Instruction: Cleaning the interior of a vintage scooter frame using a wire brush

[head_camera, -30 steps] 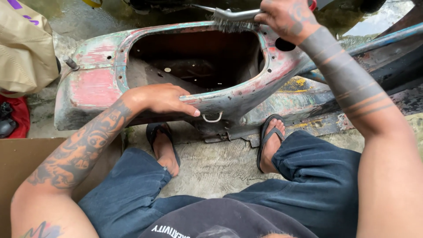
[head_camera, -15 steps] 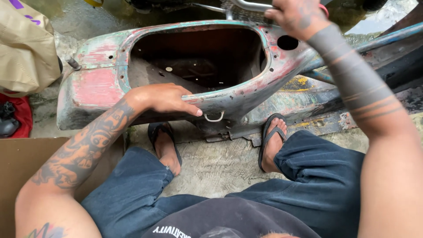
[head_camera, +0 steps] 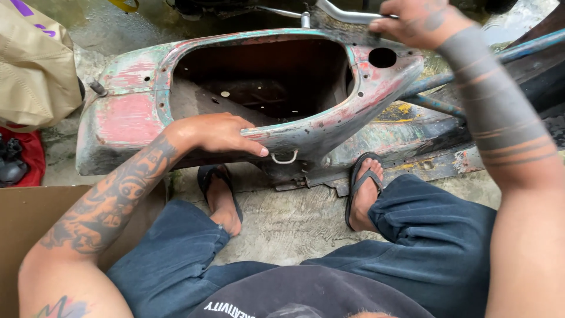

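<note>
The left hand (head_camera: 220, 134) lies flat, fingers together, on the near rim of a rusted scooter body shell (head_camera: 129, 118) with peeling red and green paint, which rests on the wet concrete floor (head_camera: 282, 224). The right hand (head_camera: 421, 22) grips a grey metal handle (head_camera: 344, 12) at the shell's far right edge. A tan bag (head_camera: 35, 65) with purple markings sits far left, with brown cardboard (head_camera: 23, 229) near left
</note>
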